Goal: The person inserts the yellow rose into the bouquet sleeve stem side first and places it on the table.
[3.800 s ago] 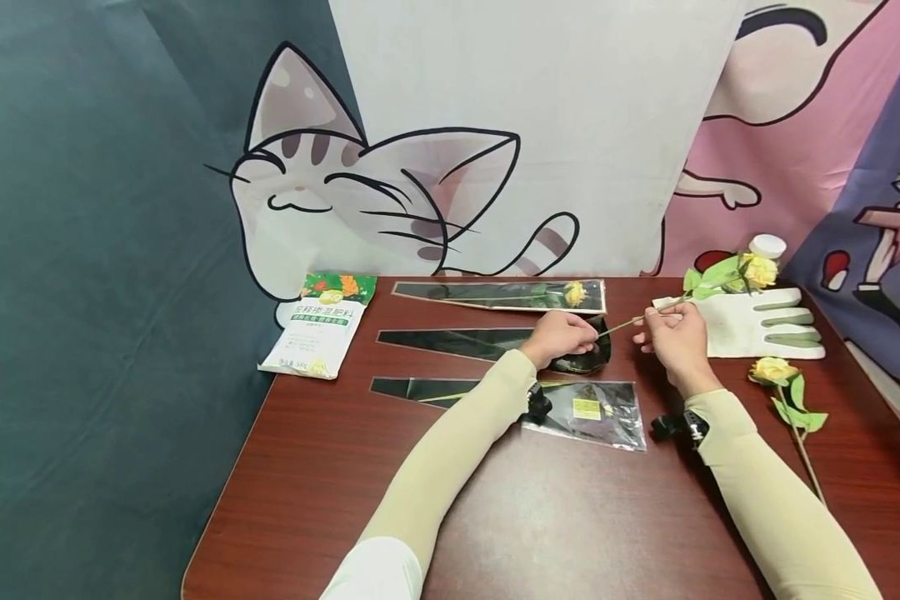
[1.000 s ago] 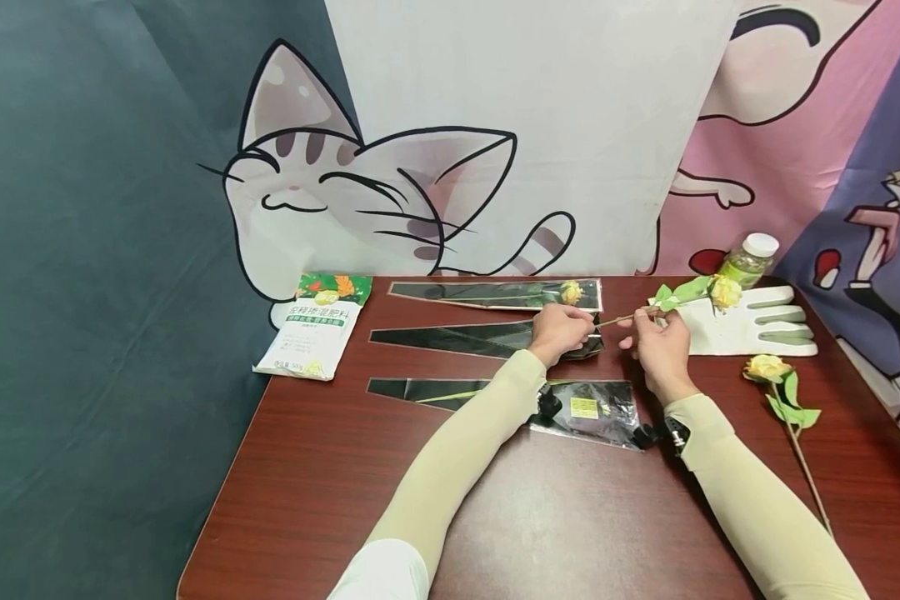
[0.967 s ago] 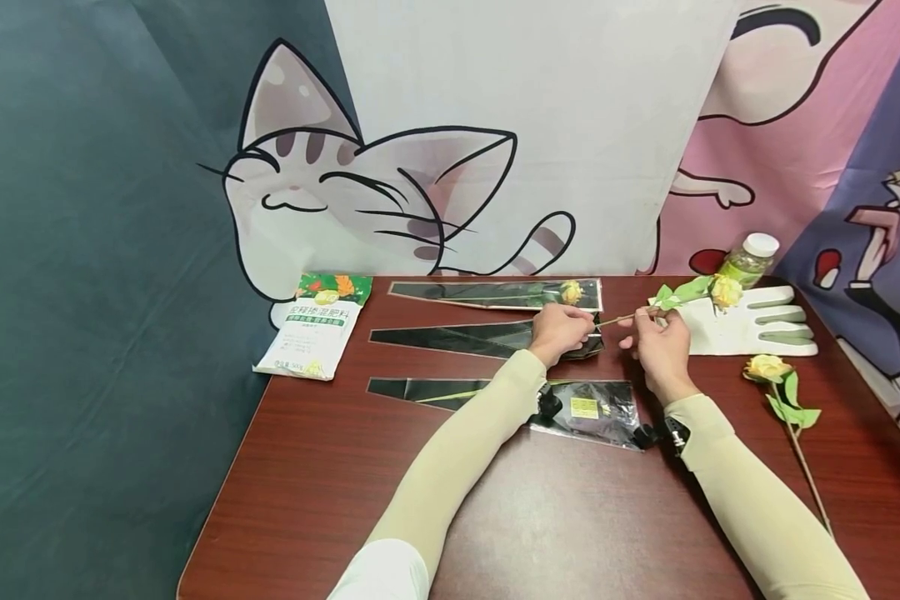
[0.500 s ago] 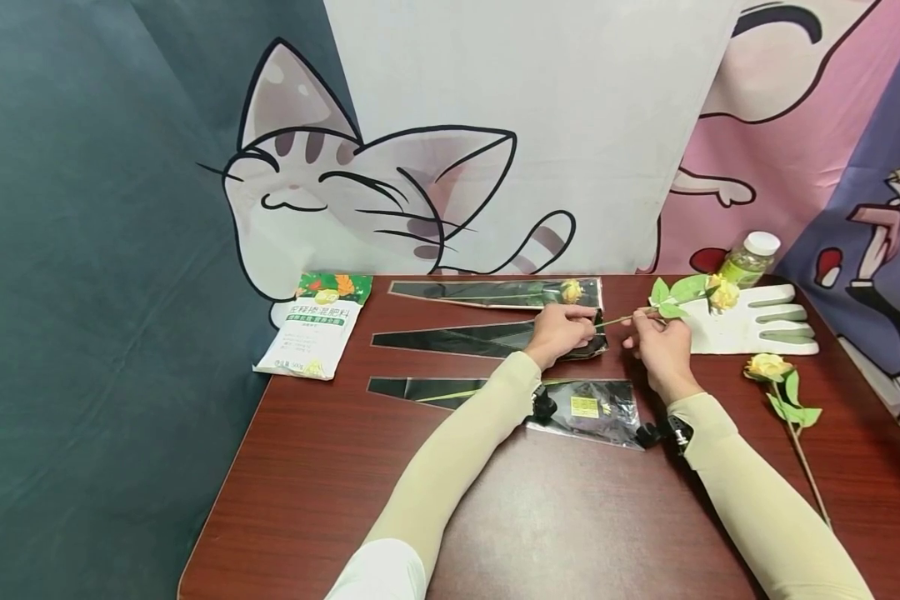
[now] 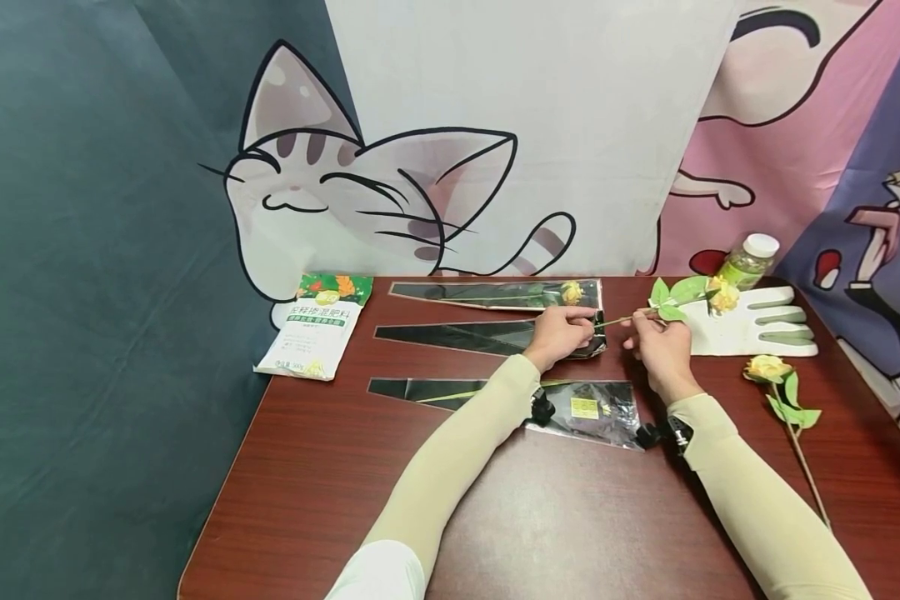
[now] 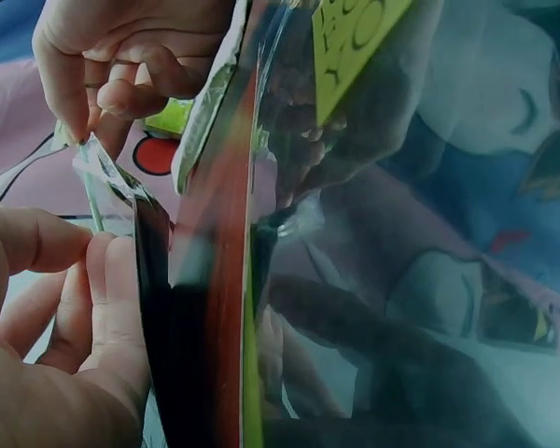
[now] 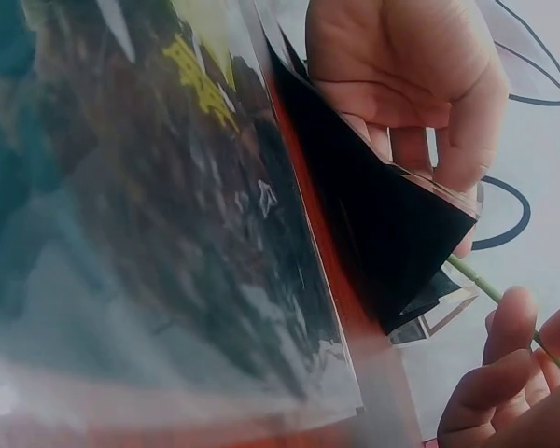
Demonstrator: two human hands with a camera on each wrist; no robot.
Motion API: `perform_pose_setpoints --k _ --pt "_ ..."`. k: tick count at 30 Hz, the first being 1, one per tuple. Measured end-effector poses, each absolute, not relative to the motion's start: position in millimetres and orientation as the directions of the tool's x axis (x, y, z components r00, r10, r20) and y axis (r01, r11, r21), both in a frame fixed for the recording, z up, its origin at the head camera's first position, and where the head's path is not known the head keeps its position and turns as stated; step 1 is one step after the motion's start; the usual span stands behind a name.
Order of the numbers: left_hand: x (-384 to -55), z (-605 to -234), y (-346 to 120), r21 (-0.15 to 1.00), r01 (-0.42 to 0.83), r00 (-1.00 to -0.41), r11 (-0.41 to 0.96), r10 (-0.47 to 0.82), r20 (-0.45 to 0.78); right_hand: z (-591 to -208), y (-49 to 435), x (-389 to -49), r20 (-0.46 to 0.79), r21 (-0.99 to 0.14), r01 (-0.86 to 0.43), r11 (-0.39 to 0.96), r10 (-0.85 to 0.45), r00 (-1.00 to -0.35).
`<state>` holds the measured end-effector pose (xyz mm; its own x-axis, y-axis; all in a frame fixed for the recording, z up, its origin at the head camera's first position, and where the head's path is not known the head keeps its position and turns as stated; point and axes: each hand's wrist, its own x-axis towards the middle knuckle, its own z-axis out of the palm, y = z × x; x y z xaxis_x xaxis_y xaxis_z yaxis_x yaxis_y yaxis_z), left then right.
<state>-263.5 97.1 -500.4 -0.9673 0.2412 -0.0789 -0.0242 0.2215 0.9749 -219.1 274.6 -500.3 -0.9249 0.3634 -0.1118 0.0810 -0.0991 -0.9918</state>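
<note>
My left hand (image 5: 561,335) pinches the mouth of the middle black-and-clear flower sleeve (image 5: 457,337), which lies on the table. My right hand (image 5: 663,354) pinches the green stem (image 7: 483,284) of a yellow artificial rose (image 5: 722,295). The stem runs leftward into the sleeve's mouth; its tip is hidden there. Bloom and leaves stay outside, over a white glove (image 5: 735,333). In the right wrist view, the sleeve's black corner (image 7: 392,224) hangs between both hands. A second yellow rose (image 5: 768,367) lies loose at the right.
Another sleeve holding a rose (image 5: 572,292) lies behind, and a sleeve with a yellow label (image 5: 585,407) lies in front, partly under my left forearm. A fertilizer bag (image 5: 315,329) is at the left. A white-capped bottle (image 5: 747,262) stands at the back right.
Since the earliest frame, my right hand has brought the rose left and lower, toward the sleeve. The sleeve's mouth, bulging wide before, looks flatter. Over the last half second little has moved.
</note>
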Motion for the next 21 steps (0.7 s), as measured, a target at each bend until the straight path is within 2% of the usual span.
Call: perform_pose_setpoints --k 10,21 --pt "-264 -501 97 0.985 -0.079 -0.969 0.153 0.221 -0.112 -501 271 -220 -0.106 -0.993 0.079 -0.090 0.353 -0.929" --pt "-268 -501 100 0.995 -0.074 -0.968 0.072 0.233 -0.089 -505 261 -223 -0.129 -0.990 0.102 -0.098 0.328 -0.936"
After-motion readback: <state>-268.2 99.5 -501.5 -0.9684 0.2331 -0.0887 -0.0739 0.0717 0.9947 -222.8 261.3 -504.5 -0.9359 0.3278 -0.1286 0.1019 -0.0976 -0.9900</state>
